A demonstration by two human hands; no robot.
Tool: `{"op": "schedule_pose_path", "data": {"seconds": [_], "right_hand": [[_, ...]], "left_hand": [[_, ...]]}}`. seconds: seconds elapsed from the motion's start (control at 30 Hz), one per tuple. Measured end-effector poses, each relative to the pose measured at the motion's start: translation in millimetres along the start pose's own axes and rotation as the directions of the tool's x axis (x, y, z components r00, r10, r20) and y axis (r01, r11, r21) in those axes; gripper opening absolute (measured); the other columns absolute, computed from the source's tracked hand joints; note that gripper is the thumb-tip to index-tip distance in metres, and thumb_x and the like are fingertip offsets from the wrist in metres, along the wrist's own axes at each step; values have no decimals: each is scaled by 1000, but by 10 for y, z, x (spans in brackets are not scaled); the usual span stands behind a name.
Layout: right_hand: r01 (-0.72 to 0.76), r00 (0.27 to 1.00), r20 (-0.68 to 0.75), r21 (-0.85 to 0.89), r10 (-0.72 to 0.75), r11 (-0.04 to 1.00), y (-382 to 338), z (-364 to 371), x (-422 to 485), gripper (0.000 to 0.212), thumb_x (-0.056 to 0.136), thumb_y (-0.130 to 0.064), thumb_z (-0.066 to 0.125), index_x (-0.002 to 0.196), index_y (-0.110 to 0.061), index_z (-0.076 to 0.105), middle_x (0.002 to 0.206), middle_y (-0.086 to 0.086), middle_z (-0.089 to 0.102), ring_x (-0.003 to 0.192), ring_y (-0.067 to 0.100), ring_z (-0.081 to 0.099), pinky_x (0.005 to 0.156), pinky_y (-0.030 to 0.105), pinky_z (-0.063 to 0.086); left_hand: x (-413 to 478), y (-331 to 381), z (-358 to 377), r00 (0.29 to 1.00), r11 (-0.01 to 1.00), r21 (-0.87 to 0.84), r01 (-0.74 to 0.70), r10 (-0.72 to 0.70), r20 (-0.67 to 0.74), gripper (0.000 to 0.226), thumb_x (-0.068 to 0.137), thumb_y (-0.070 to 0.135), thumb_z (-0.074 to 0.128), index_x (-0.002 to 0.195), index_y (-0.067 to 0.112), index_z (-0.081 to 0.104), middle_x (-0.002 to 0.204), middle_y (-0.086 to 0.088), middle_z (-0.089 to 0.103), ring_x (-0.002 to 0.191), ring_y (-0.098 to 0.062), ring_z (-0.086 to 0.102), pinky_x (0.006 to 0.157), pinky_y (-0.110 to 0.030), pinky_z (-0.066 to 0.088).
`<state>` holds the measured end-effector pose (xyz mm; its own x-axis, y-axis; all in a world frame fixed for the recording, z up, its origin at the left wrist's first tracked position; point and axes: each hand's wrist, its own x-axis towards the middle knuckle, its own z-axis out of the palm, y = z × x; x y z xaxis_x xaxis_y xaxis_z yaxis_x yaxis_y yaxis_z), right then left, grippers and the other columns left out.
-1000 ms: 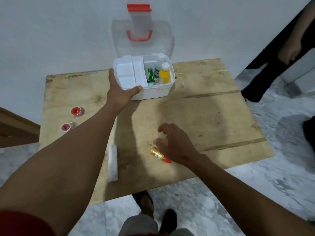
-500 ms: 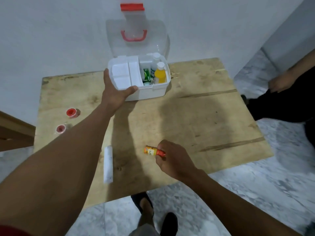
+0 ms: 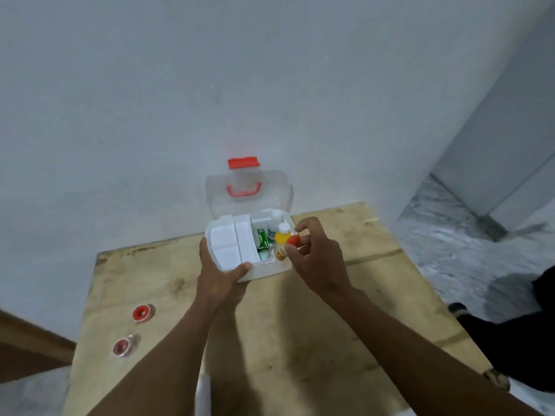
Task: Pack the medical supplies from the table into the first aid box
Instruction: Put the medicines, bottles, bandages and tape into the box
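The white first aid box [image 3: 267, 270] stands open at the table's far edge, its clear lid [image 3: 249, 190] up against the wall. My left hand [image 3: 220, 273] grips its front left corner. My right hand [image 3: 318, 259] holds a small orange bottle with a red cap [image 3: 289, 244] upright over the box's right compartment. Inside stand a yellow bottle [image 3: 282, 235], a white bottle [image 3: 274, 223] and a green packet [image 3: 262, 238]. Two red tape rolls [image 3: 141, 312] [image 3: 123, 346] lie on the table at the left. A white tube [image 3: 202, 394] lies near the front edge, partly hidden by my arm.
The wooden table [image 3: 315, 325] stands against a white wall. Another person in dark clothes [image 3: 510, 331] is at the table's right side. A brown wooden edge [image 3: 27, 337] shows at the left. Marble floor lies to the right.
My right hand lifted the small orange bottle from the table's front and carried it up to the box. The left hand stayed on the box.
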<state>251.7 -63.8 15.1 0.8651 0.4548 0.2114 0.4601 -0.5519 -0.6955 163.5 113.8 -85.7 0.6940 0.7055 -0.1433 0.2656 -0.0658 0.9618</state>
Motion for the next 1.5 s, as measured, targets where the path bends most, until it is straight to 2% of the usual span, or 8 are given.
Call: {"op": "schedule_pose_path", "data": {"seconds": [0.13, 0.27, 0.4, 0.67, 0.97, 1.23, 1.33, 1.5], "right_hand": [[55, 997, -52, -148, -63, 988, -7, 123, 269, 22, 84, -27, 67, 97, -24, 50, 85, 2, 75, 75, 29, 70, 64, 36, 57], [111, 993, 68, -288, -95, 951, 80, 304, 420, 15, 92, -31, 58, 103, -24, 52, 87, 5, 74, 78, 33, 69, 67, 36, 55], [172, 974, 204, -387, -98, 906, 208, 475, 505, 20, 96, -33, 54, 113, -22, 53, 95, 4, 72, 83, 28, 70, 67, 31, 49], [178, 962, 267, -439, -61, 881, 307, 685, 663, 17, 96, -29, 55, 111, -20, 57, 98, 4, 72, 85, 26, 70, 73, 33, 52], [134, 954, 297, -525, 33, 840, 351, 851, 779, 11, 90, -19, 58, 94, -18, 68, 90, 4, 73, 82, 27, 71, 70, 32, 51], [75, 954, 294, -415, 56, 907, 354, 757, 734, 23, 91, -28, 58, 113, -24, 58, 100, 6, 72, 91, 29, 67, 77, 36, 52], [69, 959, 281, -341, 31, 938, 351, 640, 640, 30, 89, -31, 63, 118, -24, 60, 101, 6, 74, 94, 29, 68, 80, 36, 53], [74, 983, 176, -109, -54, 991, 455, 348, 443, 45, 74, -40, 81, 112, -21, 65, 95, -6, 74, 71, 16, 67, 72, 34, 57]], "left_hand": [[-11, 16, 2, 999, 999, -19, -43, 43, -9, 104, 66, 23, 90, 146, 30, 24, 127, 10, 49, 115, -18, 51, 95, -36, 44], [2, 9, 5, 999, 999, -25, -44, 43, -13, 106, 62, 31, 90, 145, 33, 24, 131, 8, 50, 115, -19, 53, 91, -37, 49], [24, -7, 28, 998, 999, -3, -55, 55, -24, 101, 69, 26, 89, 145, 31, 23, 132, 6, 50, 116, -16, 53, 80, -23, 51], [38, -24, 25, 999, 999, 30, -23, 24, -21, 107, 63, 44, 85, 147, 28, 21, 136, 4, 47, 123, -19, 50, 94, -46, 55], [36, -56, 35, 999, 1000, 3, 6, -6, -38, 111, 62, 44, 86, 149, 32, 18, 138, 5, 45, 125, -18, 46, 99, -45, 52], [14, -39, 35, 999, 999, -25, -21, 20, -34, 110, 62, 39, 86, 149, 34, 18, 136, 6, 47, 121, -17, 50, 95, -36, 53], [13, -42, 30, 999, 999, -46, -21, 19, -34, 107, 68, 30, 88, 148, 37, 18, 131, 12, 50, 115, -13, 53, 84, -19, 50], [9, -30, 18, 999, 998, -49, -45, 44, -24, 104, 69, 29, 88, 146, 35, 19, 122, 22, 51, 107, 1, 54, 83, -26, 51]]}}
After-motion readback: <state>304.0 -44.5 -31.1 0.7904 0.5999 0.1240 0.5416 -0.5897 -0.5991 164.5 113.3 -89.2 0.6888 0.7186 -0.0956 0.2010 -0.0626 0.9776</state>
